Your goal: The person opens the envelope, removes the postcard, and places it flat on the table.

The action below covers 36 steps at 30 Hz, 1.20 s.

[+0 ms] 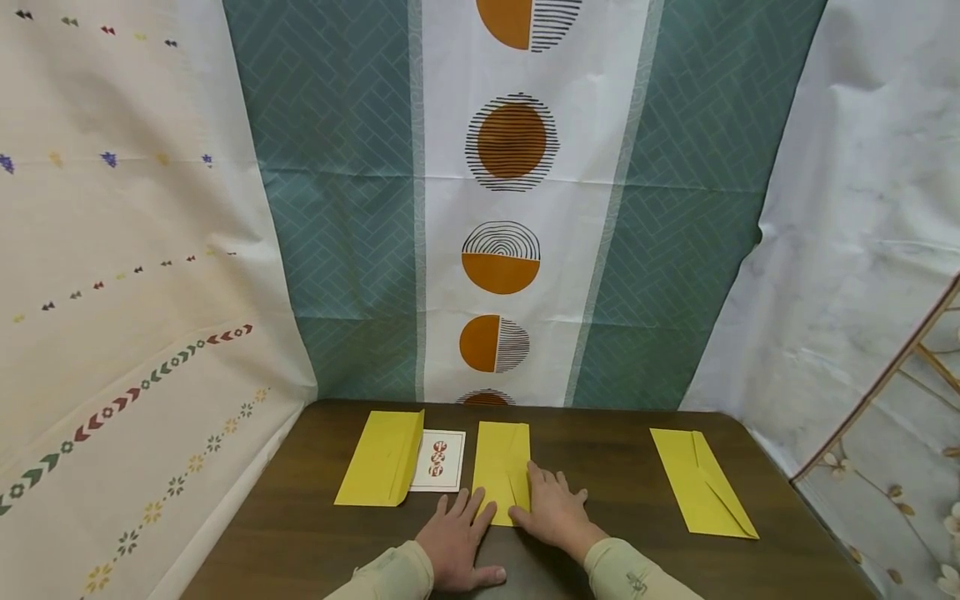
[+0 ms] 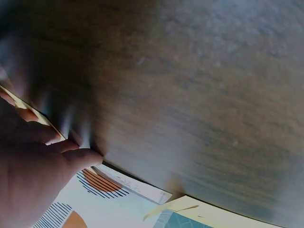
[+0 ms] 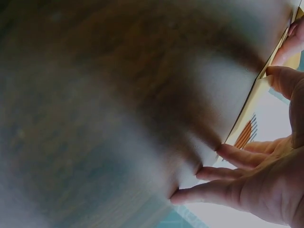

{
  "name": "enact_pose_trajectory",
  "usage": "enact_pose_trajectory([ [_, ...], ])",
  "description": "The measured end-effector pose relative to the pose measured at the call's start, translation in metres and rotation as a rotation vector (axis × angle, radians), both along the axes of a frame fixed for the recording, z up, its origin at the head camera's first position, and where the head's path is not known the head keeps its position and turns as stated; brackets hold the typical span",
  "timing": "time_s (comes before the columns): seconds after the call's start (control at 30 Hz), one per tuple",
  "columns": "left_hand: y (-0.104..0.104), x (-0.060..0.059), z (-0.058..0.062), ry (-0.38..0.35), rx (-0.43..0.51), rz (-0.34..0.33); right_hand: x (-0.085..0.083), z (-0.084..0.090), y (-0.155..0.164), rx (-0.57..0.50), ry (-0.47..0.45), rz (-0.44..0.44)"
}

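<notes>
In the head view a yellow envelope (image 1: 495,458) lies flat in the middle of the table, its flap edge running down the right side. My left hand (image 1: 457,542) rests on the table with fingers spread, fingertips at the envelope's lower left corner. On the other side, my right hand (image 1: 555,508) touches the envelope's right edge with thumb and index finger, while its other fingers (image 3: 209,192) rest on the table. To the left, a white card with red print (image 1: 438,460) lies partly under another yellow envelope (image 1: 378,458) whose right edge lifts a little.
A third yellow envelope (image 1: 705,483) lies at the right side of the dark wooden table (image 1: 600,450). Patterned cloth (image 1: 502,208) hangs behind the table's far edge, with more cloth on the left and right sides.
</notes>
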State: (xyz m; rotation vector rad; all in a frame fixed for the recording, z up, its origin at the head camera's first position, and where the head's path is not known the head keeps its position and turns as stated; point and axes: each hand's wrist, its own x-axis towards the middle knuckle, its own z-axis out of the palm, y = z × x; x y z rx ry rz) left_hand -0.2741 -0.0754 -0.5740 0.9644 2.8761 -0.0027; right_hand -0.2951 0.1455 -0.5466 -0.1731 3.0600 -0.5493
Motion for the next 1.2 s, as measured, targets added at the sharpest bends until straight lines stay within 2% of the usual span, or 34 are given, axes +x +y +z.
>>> enact_pose_trajectory([
  [0.4, 0.003, -0.002, 0.006, -0.022, -0.015, 0.013, 0.001, 0.006, 0.008, -0.041, 0.005, -0.016],
  [0.7, 0.002, -0.001, 0.004, -0.04, 0.005, 0.013, 0.001, 0.004, 0.028, -0.082, -0.021, -0.008],
  [0.8, 0.002, 0.0, 0.006, -0.038, -0.001, 0.013, 0.001, 0.003, 0.032, -0.085, 0.01, 0.013],
  [0.9, 0.003, 0.001, 0.008, -0.034, -0.008, 0.014, 0.001, 0.0, 0.036, -0.047, 0.094, 0.039],
  [1.03, 0.003, 0.002, 0.008, -0.032, -0.013, 0.017, -0.002, -0.004, 0.044, 0.083, 0.21, 0.104],
  [1.1, 0.003, 0.001, 0.008, -0.031, -0.01, 0.019, -0.004, -0.005, 0.048, 0.146, 0.241, 0.158],
  [1.2, 0.003, 0.001, 0.008, -0.027, -0.006, 0.018, -0.005, -0.005, 0.053, 0.201, 0.24, 0.233],
])
